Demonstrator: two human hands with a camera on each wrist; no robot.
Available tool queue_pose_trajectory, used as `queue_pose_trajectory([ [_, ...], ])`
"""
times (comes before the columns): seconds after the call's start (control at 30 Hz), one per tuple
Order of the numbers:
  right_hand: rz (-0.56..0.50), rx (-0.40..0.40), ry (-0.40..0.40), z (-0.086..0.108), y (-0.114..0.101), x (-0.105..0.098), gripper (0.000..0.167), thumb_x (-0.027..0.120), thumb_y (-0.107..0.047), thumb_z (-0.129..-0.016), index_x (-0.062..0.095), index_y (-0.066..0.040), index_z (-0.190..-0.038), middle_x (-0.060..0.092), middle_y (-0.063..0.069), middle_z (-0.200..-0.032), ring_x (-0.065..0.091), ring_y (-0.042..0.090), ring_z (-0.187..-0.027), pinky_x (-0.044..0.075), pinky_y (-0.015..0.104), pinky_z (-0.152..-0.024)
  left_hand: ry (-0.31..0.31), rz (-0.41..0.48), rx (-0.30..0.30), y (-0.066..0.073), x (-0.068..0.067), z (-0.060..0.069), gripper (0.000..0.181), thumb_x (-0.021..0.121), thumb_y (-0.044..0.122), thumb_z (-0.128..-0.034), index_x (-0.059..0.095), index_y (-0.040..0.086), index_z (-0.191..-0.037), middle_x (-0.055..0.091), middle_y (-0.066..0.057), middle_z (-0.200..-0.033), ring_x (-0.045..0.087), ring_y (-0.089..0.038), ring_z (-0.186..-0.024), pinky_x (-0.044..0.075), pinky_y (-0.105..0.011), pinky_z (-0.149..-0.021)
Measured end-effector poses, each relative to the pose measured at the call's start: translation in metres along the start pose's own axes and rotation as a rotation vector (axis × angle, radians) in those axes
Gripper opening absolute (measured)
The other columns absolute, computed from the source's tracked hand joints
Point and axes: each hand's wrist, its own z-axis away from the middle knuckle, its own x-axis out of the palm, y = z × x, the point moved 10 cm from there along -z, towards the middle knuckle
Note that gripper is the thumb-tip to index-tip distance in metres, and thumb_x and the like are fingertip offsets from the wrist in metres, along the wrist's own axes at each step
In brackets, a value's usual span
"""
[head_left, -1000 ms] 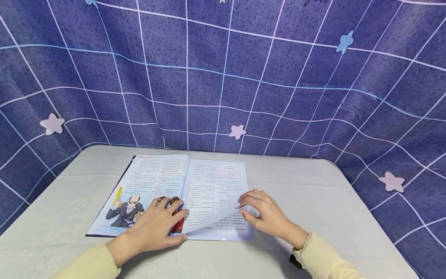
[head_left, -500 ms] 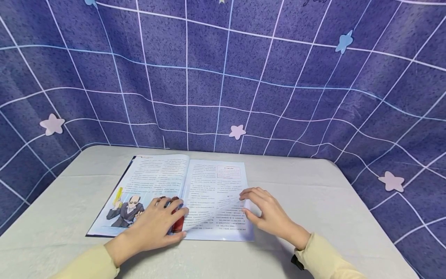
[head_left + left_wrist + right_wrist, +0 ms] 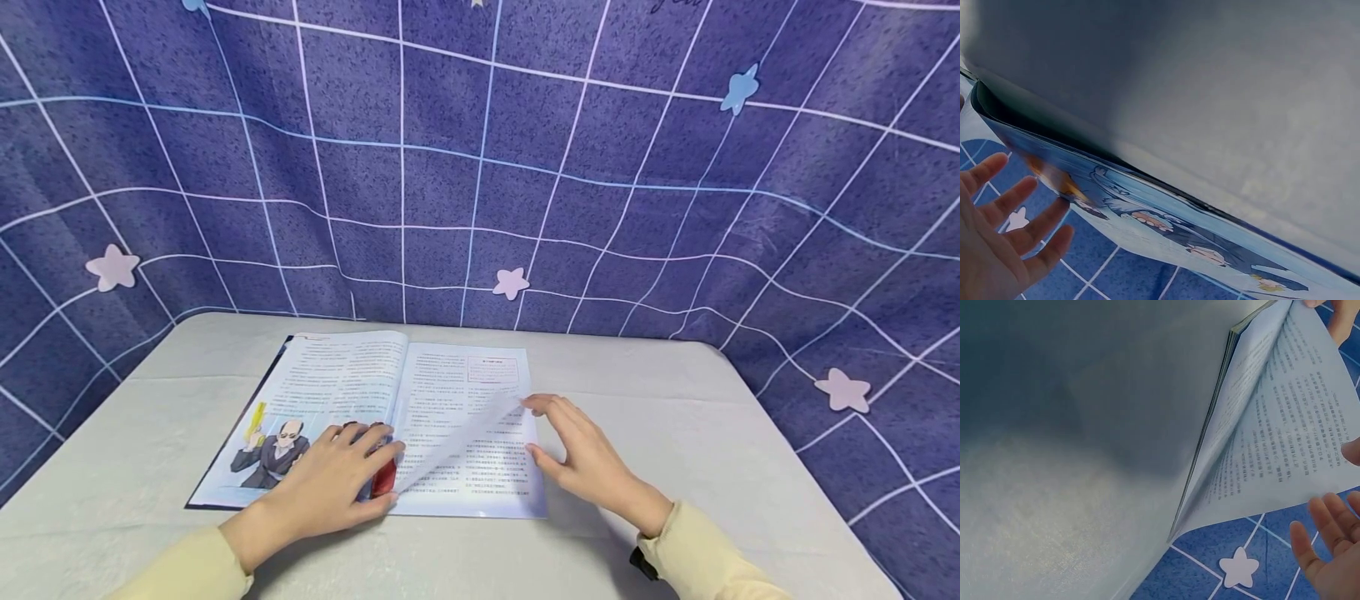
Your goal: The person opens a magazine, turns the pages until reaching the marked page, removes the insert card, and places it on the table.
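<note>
No closed grip: right hand (image 3: pixel 596 458), fingers relaxed, touches a curled white printed page (image 3: pixel 1297 419); spread left hand (image 3: pixel 322 483) partly hides the glossy paper magazine's (image 3: pixel 337 375) red illustration (image 3: pixel 384 481). Curl reaches higher than earlier.

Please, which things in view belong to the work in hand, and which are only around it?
In the work:
open magazine
its lifted page
left hand, resting on the magazine
right hand, touching that page

Only around it:
pale tablecloth
star-patterned curtain
black object beside the right sleeve, unclear
</note>
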Motion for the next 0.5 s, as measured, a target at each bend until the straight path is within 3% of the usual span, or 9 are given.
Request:
queue_pose_trajectory([
  [0.2,0.015,0.000,-0.029,0.002,0.001,0.005,0.048,0.069,-0.014,-0.074,0.052,-0.007,-0.118,0.057,0.002,-0.116,0.053,0.016,-0.109,0.044,0.034,-0.094,0.013,-0.006,0.001,-0.001,-0.002,0.000,0.058,0.054,0.058,-0.0786,0.056,0.022,-0.123,0.056,-0.003,-0.121,0.055,-0.026,-0.102,0.046,-0.044,-0.080],
  [0.5,0.015,0.043,-0.148,0.005,0.004,0.018,0.046,0.070,-0.020,-0.076,0.053,-0.012,-0.117,0.055,-0.002,-0.121,0.051,0.015,-0.116,0.040,0.037,-0.100,0.024,-0.013,-0.003,-0.004,-0.003,0.000,0.059,0.053,0.058,-0.0788,0.054,0.022,-0.125,0.056,-0.004,-0.122,0.056,-0.025,-0.103,0.047,-0.044,-0.078],
])
